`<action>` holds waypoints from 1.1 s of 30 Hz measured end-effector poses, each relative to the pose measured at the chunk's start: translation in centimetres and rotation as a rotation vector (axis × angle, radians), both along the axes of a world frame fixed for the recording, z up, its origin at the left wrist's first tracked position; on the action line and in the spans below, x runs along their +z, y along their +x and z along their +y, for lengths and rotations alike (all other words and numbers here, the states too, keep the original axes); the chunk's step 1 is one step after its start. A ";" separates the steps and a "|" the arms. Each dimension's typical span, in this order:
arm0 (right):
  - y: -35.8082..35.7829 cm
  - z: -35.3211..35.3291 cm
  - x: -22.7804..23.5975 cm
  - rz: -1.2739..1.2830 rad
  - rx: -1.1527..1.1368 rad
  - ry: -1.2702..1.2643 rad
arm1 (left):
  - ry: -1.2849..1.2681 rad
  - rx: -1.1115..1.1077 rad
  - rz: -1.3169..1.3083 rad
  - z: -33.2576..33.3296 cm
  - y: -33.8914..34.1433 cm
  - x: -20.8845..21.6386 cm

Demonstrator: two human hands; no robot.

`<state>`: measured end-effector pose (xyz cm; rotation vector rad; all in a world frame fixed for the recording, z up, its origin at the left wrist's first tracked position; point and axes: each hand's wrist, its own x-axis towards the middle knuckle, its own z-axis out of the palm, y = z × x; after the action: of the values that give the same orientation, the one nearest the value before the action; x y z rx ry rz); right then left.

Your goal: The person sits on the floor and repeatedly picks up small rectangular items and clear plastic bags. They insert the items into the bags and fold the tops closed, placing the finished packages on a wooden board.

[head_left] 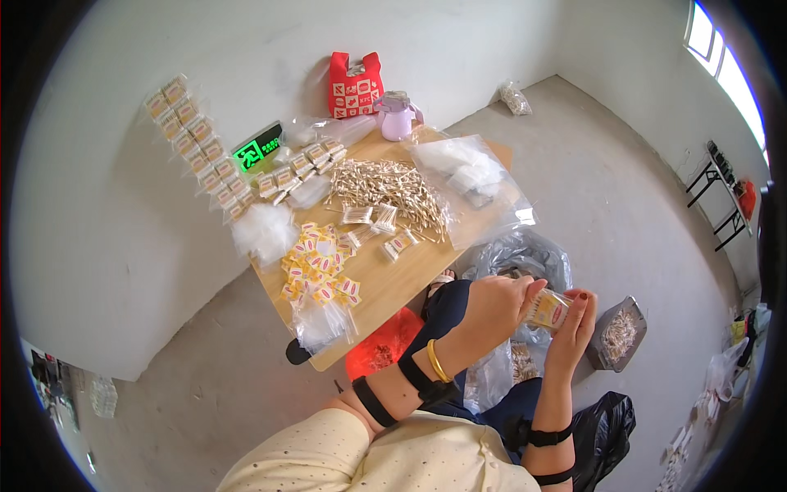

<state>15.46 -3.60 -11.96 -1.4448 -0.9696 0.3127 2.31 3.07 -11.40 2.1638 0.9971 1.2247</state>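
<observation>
A small clear bag of cotton swabs (pixel 548 311) with a yellow-and-white label card is held up between my two hands, right of the table and above a large plastic bag. My left hand (pixel 502 305) grips its left end, the thumb on top. My right hand (pixel 574 325) pinches the right end between thumb and fingers. On the wooden table (pixel 393 283) lie a heap of loose cotton swabs (pixel 389 193), a pile of yellow-and-white label cards (pixel 316 261) and a filled swab bag (pixel 400 244).
Stacked swab packs (pixel 201 148) rise at the table's far left. Clear plastic bags (pixel 471 176) cover its right end. A lilac jug (pixel 397 119) and a red bag (pixel 356 86) stand at the back. A grey bin of swabs (pixel 619 334) sits on the floor, right of my hands.
</observation>
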 end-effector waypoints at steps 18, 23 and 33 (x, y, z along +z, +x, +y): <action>-2.1 1.8 -0.3 0.419 0.193 -0.023 | -0.191 0.054 -0.411 0.2 -0.5 -1.4; -3.8 2.9 -2.0 0.520 0.166 0.083 | -0.162 0.112 -0.289 0.1 -0.9 -1.2; -1.5 2.6 -2.5 0.545 0.135 0.066 | -0.393 -0.015 -0.525 1.0 -1.4 -3.1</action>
<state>13.97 -0.98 -14.43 -1.1455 -0.6228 0.7252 0.89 4.04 -14.51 1.4442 0.8940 1.3561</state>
